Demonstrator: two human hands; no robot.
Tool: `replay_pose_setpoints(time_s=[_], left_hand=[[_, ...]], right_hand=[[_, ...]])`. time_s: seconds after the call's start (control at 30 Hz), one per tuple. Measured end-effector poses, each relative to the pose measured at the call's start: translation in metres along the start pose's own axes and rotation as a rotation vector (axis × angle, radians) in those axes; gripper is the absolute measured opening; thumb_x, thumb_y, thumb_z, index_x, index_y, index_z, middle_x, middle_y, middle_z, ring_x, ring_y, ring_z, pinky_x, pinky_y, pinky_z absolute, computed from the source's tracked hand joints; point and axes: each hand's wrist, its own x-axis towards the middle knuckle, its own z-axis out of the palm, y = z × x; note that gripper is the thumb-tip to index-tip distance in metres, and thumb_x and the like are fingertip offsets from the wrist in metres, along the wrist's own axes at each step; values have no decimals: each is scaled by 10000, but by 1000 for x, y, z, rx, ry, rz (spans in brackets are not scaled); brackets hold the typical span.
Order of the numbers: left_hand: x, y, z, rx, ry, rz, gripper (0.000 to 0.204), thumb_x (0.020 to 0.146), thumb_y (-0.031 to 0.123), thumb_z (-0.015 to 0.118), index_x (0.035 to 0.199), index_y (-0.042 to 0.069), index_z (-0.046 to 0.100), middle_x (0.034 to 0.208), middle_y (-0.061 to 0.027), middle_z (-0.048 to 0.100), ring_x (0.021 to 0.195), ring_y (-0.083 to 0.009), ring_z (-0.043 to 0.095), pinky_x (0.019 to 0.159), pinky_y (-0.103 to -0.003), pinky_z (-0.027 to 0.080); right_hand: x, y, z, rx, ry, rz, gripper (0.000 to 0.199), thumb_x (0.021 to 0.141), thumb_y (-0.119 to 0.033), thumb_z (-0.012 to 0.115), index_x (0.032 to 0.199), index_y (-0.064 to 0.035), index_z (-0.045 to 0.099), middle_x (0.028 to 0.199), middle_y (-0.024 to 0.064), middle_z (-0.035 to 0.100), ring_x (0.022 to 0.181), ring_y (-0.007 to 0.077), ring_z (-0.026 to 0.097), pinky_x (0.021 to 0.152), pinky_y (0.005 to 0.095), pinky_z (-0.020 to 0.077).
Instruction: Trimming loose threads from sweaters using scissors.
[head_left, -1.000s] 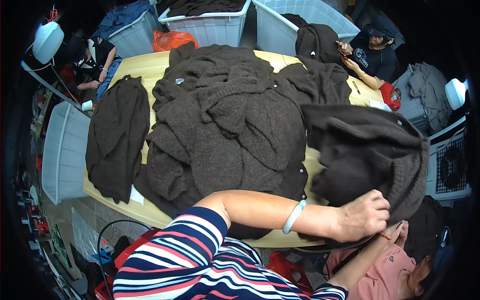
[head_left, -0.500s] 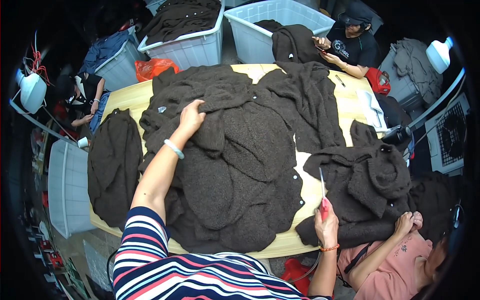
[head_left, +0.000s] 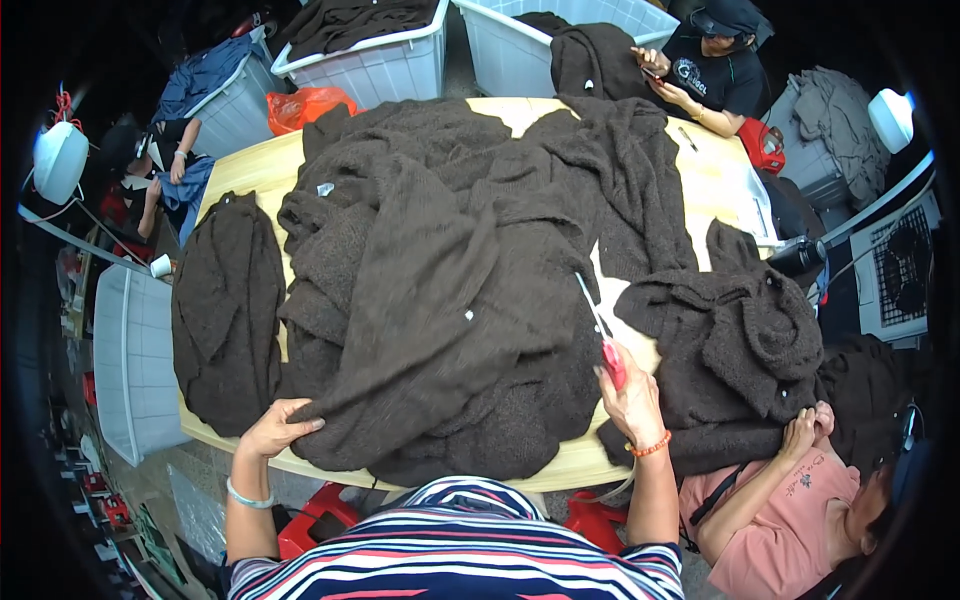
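A dark brown, finely ribbed knitted garment (head_left: 430, 270) lies spread at a slant over a heap of dark brown, nubbly knitted garments (head_left: 325, 240) on a pale wooden table (head_left: 515, 113). Its surface looks soft and matt, with loose folds, a slightly blurred near edge and a small white spot (head_left: 469, 315) right of its middle. The left hand (head_left: 280, 428) is closed on its near left corner, thumb and fingers pinching the cloth. The right hand (head_left: 632, 400) is wrapped round a red-handled tool with a long, thin metal blade (head_left: 613, 362), pointing away beside the garment's right edge.
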Motion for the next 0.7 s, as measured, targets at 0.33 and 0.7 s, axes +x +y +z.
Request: replay_pose_setpoints(time_s=[0.33,0.7], left_hand=[[92,78,113,792,595,840,629,778,233,799,1314,27,543,1184,-190,599,1106,-365,563,977,-427,450],[251,49,120,-323,256,558,190,895,152,715,950,-26,676,864,-7,680,762,-78,587,685,-244,474]], right_hand=[[-3,-16,17,-74,-100,-39,449,905,-197,634,1332,-114,524,1010,231,683,945,427,662,833,456,518],[-39,-74,21,-132,-412,-233,410,886,-290,663,1260,-146,577,784,200,683,764,399,681,730,473,541]])
